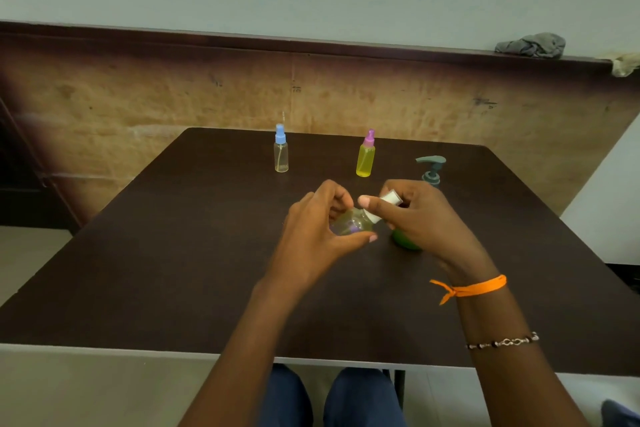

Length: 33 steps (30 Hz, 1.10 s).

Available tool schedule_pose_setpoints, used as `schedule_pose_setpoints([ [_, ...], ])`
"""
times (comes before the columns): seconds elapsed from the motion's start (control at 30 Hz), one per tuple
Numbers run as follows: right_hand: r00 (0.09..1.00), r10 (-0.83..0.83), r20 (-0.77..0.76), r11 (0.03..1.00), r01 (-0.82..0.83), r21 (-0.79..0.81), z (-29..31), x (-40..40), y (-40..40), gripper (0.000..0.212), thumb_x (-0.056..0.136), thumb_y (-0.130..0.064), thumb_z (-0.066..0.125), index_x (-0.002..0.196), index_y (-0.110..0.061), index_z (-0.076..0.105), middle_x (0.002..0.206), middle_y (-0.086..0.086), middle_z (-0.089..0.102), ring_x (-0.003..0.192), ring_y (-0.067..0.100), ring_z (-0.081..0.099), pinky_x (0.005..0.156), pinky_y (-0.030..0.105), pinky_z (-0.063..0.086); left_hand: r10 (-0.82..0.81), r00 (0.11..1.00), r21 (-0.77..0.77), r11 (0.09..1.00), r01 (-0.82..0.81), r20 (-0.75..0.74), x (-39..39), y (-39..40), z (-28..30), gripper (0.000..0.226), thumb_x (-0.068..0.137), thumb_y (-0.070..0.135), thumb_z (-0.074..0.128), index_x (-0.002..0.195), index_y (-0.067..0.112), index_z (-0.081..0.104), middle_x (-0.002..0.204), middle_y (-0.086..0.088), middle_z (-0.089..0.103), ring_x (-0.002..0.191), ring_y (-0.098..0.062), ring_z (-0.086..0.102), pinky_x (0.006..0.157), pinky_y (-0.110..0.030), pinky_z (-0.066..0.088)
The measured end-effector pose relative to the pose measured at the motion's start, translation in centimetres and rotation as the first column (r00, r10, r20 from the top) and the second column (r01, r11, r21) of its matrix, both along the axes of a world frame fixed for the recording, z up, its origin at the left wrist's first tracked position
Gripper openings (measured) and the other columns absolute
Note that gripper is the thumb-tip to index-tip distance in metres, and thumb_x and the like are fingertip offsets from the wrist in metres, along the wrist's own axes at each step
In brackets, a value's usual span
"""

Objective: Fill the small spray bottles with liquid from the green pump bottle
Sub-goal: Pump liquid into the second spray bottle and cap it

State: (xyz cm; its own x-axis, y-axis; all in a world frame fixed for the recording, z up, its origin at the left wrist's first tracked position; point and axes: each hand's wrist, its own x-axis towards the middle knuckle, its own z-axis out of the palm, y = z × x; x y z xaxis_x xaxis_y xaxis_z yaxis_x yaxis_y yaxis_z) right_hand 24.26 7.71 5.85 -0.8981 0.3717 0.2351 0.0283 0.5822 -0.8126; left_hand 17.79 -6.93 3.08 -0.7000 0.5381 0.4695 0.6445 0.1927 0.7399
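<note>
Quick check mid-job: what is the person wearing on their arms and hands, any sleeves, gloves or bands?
No gloves and no sleeves in view: both forearms are bare to the frame's edge. The left hand and its wrist carry nothing. Behind the right hand, an orange thread band is tied at the wrist with a knot and loose ends, and a thin beaded bracelet sits further up the forearm.
</note>
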Motion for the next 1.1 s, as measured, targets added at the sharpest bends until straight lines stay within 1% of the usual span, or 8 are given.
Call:
schedule_pose_setpoints([
  [0.17,0.967,0.255,0.001,0.964,-0.254,-0.079,0.2,1.0,1.5,0.019,0.080,-0.018,0.070,0.077,-0.001,0.061,0.069,0.003,0.058,0.065,0.005,0.051,0.060,0.016,0.039,-0.169,0.967,-0.020,0.984,0.176,0.190,-0.4,-0.4,0.0,0.044,0.071,0.030,0.079,0.102,0.024,0.049,0.092,0.009,0.069,0.084,-0.001,0.063,0.071,-0.018,0.050],
  [0.3,0.884,0.464,0.055,0.885,-0.460,-0.070,1.1,1.4,2.6,0.018,0.076,-0.001,0.070,0.093,-0.005,0.065,0.090,-0.001,0.064,0.086,0.006,0.060,0.078,0.015,0.047,-0.346,0.834,0.080,0.935,0.347,0.431,-0.8,-0.7,-0.6,0.052,0.069,0.036,0.073,0.113,0.030,0.045,0.099,0.003,0.071,0.090,-0.013,0.066,0.076,-0.030,0.054],
  [0.43,0.909,0.375,0.182,0.923,-0.384,0.017,1.4,1.2,2.3,0.016,0.082,-0.015,0.068,0.097,-0.010,0.065,0.088,0.007,0.067,0.080,0.016,0.063,0.075,0.026,0.052,-0.199,0.954,0.037,0.980,0.196,0.225,-0.4,-0.1,-1.1,0.059,0.066,0.026,0.083,0.115,0.026,0.048,0.090,0.006,0.069,0.085,-0.002,0.064,0.075,-0.017,0.051],
  [0.5,0.938,0.249,0.240,0.962,-0.269,0.055,1.0,0.9,1.8,0.020,0.084,-0.030,0.065,0.088,-0.010,0.064,0.070,0.006,0.067,0.062,0.012,0.062,0.061,0.024,0.052,-0.161,0.974,0.058,0.986,0.154,0.160,-0.3,0.1,-1.2,0.061,0.063,0.025,0.085,0.113,0.025,0.049,0.087,0.009,0.067,0.083,0.002,0.063,0.071,-0.010,0.047],
  [0.57,0.959,0.168,0.226,0.980,-0.187,0.065,0.7,0.8,1.7,0.025,0.086,-0.033,0.062,0.080,-0.009,0.062,0.057,0.001,0.061,0.048,0.003,0.055,0.050,0.014,0.045,-0.165,0.972,0.077,0.985,0.154,0.168,-0.2,0.4,-1.3,0.059,0.064,0.025,0.084,0.112,0.024,0.050,0.087,0.010,0.068,0.083,0.002,0.064,0.071,-0.009,0.047],
  [0.67,0.963,0.240,0.124,0.969,-0.246,0.030,0.6,1.0,2.2,0.015,0.086,-0.020,0.064,0.085,-0.005,0.064,0.069,0.010,0.062,0.059,0.006,0.055,0.057,0.016,0.046,-0.207,0.947,0.064,0.978,0.198,0.244,-0.3,0.5,-1.4,0.047,0.072,0.026,0.078,0.111,0.025,0.052,0.088,0.011,0.070,0.084,0.001,0.064,0.075,-0.013,0.048],
  [0.93,0.870,0.471,0.144,0.879,-0.477,0.009,1.0,1.6,4.2,0.020,0.077,-0.002,0.071,0.091,-0.017,0.067,0.089,-0.003,0.066,0.086,0.008,0.063,0.078,0.016,0.049,-0.461,0.631,0.189,0.872,0.451,0.624,-0.5,0.0,-1.8,0.044,0.080,0.032,0.057,0.121,0.018,0.050,0.107,-0.018,0.067,0.092,-0.021,0.065,0.077,-0.029,0.053],
  [1.1,0.905,0.420,0.065,0.908,-0.419,-0.028,1.9,2.7,6.0,0.024,0.069,-0.005,0.071,0.088,-0.020,0.068,0.088,-0.008,0.069,0.087,0.002,0.062,0.079,0.012,0.047,-0.530,0.502,0.322,0.836,0.445,0.683,-1.2,-0.5,-3.2,0.040,0.084,0.029,0.056,0.121,0.014,0.053,0.105,-0.009,0.068,0.099,-0.022,0.065,0.079,-0.028,0.054],
])
